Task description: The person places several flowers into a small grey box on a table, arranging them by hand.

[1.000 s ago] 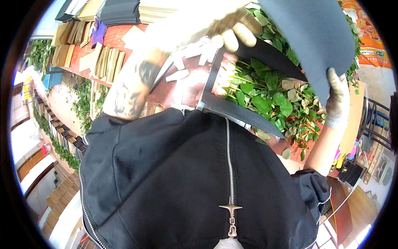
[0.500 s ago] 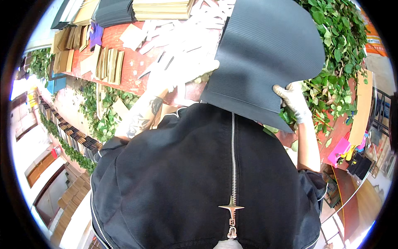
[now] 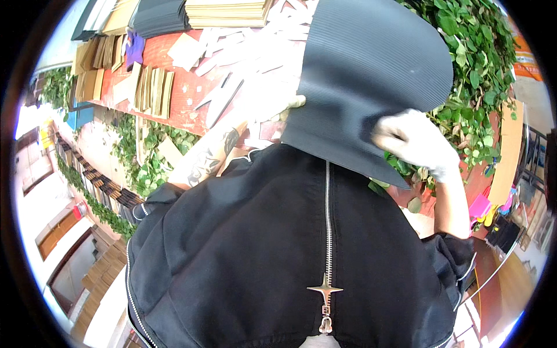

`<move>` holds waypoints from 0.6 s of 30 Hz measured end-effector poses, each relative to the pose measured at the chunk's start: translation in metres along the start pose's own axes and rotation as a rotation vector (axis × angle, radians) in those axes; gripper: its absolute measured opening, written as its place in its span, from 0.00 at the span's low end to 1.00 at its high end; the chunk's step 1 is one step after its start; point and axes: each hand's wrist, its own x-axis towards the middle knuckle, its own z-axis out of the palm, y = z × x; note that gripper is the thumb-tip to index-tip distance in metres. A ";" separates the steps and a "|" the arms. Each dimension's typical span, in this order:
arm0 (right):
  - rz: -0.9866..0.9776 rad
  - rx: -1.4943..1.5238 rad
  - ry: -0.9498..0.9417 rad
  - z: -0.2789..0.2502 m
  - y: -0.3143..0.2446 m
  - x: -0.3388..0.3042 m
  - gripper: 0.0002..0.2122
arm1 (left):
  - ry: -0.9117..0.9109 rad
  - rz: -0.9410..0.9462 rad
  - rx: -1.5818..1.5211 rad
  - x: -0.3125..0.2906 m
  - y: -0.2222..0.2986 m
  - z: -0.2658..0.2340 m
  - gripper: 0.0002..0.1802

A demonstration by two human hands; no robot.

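Black corrugated sheet (image 3: 371,64) spans the red table (image 3: 188,101) by its near edge, apparently laid over leafy stems (image 3: 478,64), its curved right side seemingly unsecured. The gloved left hand (image 3: 272,109) touches its left side; the gloved right hand (image 3: 411,138) curls above. Neither grip can be told. Pale offcuts (image 3: 217,49) litter the tabletop; foliage (image 3: 154,153) hangs beyond its left edge.

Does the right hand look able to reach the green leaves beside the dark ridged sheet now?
Probably yes: the right hand is close to the green leaves, and those to the right of the dark ridged sheet lie uncovered.
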 end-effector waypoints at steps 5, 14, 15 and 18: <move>-0.618 -0.337 0.373 0.066 0.001 0.089 0.19 | 0.036 0.062 0.038 -0.007 0.001 -0.004 0.26; -0.274 0.337 0.139 0.109 0.035 0.101 0.25 | 0.638 1.082 0.055 -0.029 0.098 -0.010 0.26; -0.377 0.148 0.202 0.120 0.048 0.105 0.24 | 0.692 0.987 0.113 -0.012 0.111 -0.014 0.28; -0.407 -0.280 0.176 0.111 0.040 0.107 0.25 | 0.754 1.012 -0.074 0.007 0.124 -0.018 0.28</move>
